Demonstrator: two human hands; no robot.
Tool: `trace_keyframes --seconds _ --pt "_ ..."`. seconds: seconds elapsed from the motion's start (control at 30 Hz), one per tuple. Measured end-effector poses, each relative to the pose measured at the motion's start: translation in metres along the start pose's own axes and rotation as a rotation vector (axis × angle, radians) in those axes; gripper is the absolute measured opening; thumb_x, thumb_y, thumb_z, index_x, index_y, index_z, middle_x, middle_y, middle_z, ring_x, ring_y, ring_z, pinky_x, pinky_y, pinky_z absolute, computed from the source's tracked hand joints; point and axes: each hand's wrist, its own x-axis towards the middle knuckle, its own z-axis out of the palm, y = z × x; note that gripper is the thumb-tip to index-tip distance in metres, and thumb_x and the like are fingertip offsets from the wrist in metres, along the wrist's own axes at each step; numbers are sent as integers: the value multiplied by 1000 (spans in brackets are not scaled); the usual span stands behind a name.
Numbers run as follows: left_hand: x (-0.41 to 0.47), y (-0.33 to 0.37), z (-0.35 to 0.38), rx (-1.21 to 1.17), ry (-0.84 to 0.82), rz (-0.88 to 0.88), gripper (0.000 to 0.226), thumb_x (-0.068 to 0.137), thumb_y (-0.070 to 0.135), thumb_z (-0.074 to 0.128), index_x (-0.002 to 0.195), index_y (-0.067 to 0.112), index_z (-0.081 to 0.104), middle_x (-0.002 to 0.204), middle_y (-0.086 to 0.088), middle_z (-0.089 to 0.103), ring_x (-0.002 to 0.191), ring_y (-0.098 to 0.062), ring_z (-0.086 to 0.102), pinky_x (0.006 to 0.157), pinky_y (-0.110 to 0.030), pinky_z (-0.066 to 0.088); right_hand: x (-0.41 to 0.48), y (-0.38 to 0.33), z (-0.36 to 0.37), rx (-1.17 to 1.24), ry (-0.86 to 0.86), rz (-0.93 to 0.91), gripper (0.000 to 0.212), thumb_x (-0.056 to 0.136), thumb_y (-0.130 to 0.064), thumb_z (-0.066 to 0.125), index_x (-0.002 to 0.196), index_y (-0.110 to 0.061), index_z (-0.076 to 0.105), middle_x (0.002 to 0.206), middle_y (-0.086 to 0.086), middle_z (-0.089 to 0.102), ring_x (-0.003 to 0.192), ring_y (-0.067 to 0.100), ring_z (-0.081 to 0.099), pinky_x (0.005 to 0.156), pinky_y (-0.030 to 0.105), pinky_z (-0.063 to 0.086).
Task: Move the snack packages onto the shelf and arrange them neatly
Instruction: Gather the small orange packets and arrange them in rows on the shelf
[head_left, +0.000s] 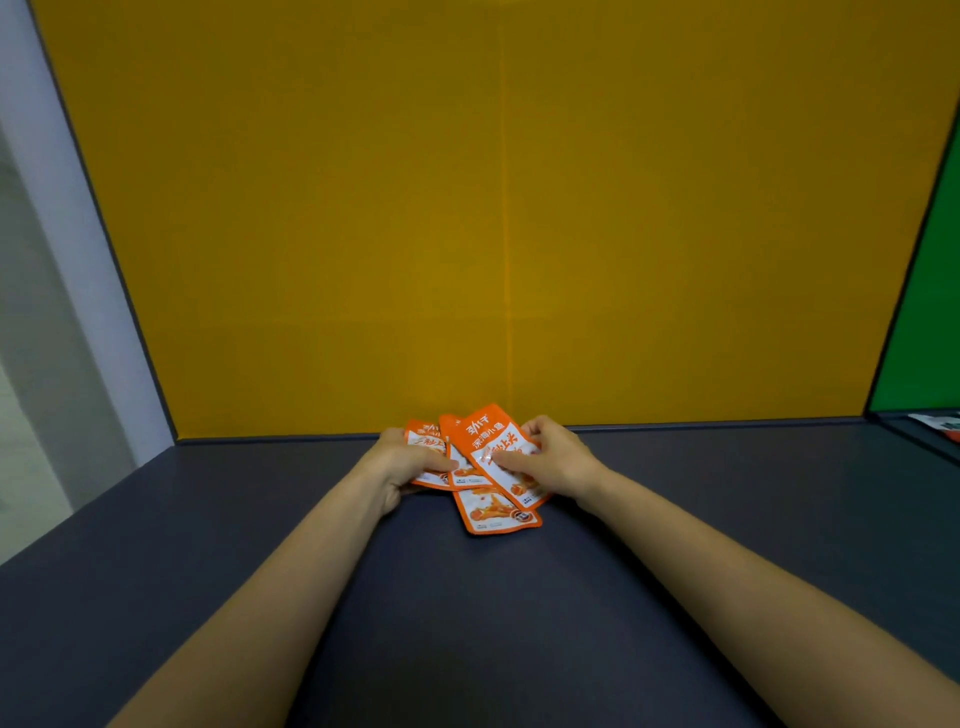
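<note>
Four orange-and-white snack packages (483, 467) sit fanned out and overlapping at the far edge of a dark grey shelf (467, 623), just in front of its orange back panel (519, 208). Both bare arms reach forward from the near edge and meet at the fan.

The left hand (408, 460) grips the left side of the fan. Its thumb lies across the printed fronts and its fingers (392, 434) curl round the left edge, holding the two left packages. The right hand (558, 460) pinches the top package (493, 434), the rightmost one, which is tilted with its upper end leaning left. Here the thumb presses on the front while the fingers (535, 426) wrap behind the right edge.

The lowest package (496, 514) lies flat on the shelf, nearer than the rest. Its far end is tucked under the others and neither hand holds it.

A pale grey upright (78, 208) borders the shelf on the left. On the right a green panel (930, 312) stands behind a neighbouring surface, where a few small items (935, 423) lie, too small to make out.
</note>
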Motion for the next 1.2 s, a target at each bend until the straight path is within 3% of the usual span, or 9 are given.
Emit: trace_keyframes --seconds 0.07,0.13,0.2,0.37,0.6,0.97,1.1,1.2 --pt "-2 -1 1 -23 4 32 57 69 -13 72 117 2 46 116 -22 63 97 -33 64 76 -40 52 -4 0 -3 109 -2 14 31 86 -29 66 103 -17 43 111 8 67 86 17 67 75 31 57" --pt "-2 -2 1 -57 -8 51 38 69 -16 71 96 4 53 110 -19 65 91 -31 64 77 -41 51 -11 -1 -8 205 7 27 28 89 -24 62 105 -15 42 112 10 66 78 13 66 62 22 56" --pt "-2 -2 0 -97 -6 67 36 69 -16 70 80 11 50 100 -15 63 87 -29 62 75 -40 50 -18 1 -16 266 29 31 25 90 -23 60 105 -15 42 106 8 66 68 7 63 51 15 52" --pt "-12 2 12 -175 -17 122 51 70 -12 72 105 10 43 98 -11 61 78 -22 62 62 -33 50 -42 6 -41 394 103 35 17 91 -25 59 97 -20 44 88 -2 64 65 5 63 44 12 50" --pt "-52 11 74 -149 -127 209 54 72 -4 73 113 18 44 88 1 62 76 -15 63 56 -29 50 -97 34 -97 457 237 48 23 92 -31 56 109 -19 47 88 -4 65 70 5 65 52 16 50" --pt "-144 32 278 -171 -342 259 48 75 -3 71 114 14 49 92 -2 65 76 -15 64 58 -28 51 -218 132 -293 430 475 54 13 92 -19 56 103 -14 51 81 -2 64 65 7 62 58 23 51" --pt "-182 35 358 -180 -402 259 48 75 -3 71 116 12 50 95 -3 65 77 -15 64 57 -27 49 -265 178 -370 379 537 85 16 92 -21 57 105 -13 51 77 -3 63 48 -3 61 41 11 44" --pt "-205 36 410 -188 -447 254 46 76 -4 70 114 13 49 91 -1 65 79 -15 64 58 -27 49 -290 211 -418 345 584 126 17 91 -22 58 105 -15 50 78 -6 61 51 -4 61 41 9 44"
